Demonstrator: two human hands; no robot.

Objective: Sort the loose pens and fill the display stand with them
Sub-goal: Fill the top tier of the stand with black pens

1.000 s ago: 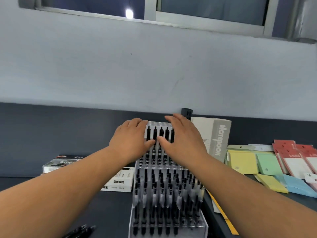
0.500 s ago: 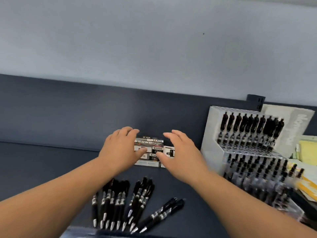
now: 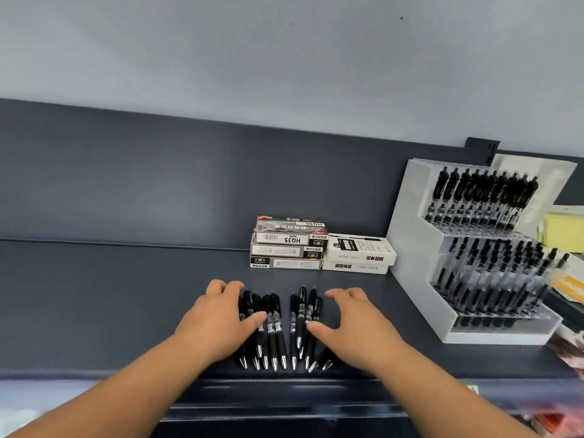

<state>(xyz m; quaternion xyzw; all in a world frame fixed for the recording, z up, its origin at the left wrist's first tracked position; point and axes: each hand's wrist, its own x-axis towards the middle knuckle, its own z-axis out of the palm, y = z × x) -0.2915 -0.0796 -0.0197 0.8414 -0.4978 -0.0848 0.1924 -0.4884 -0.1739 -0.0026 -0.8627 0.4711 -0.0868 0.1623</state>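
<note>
The left hand (image 3: 218, 324) lies over the leftmost of the loose pens (image 3: 278, 330), fingers arched and spread past their clip ends, and its thumb (image 3: 257, 318) rests across the barrels. Nothing is pinched or lifted. The right hand (image 3: 354, 327) mirrors it at 3 o'clock of the bunch, fingers bent and apart above the surface, with only its thumb (image 3: 316, 327) touching the outermost pen.

Between the two hands the black pens lie flat in two small clusters, side by side. Their silver tips point to 6 o'clock, near the front edge of the dark shelf (image 3: 126, 295).

At 12 o'clock from the pens stands a stack of dark pen boxes (image 3: 289, 248), with two white boxes (image 3: 360, 254) stacked just beside it at its 3 o'clock. At 2 o'clock from the pens sits the stepped display stand (image 3: 414, 248), its tiers crowded with upright black pens (image 3: 480, 191). Yellow pads (image 3: 562, 226) show beyond it at the frame's 3 o'clock edge.
</note>
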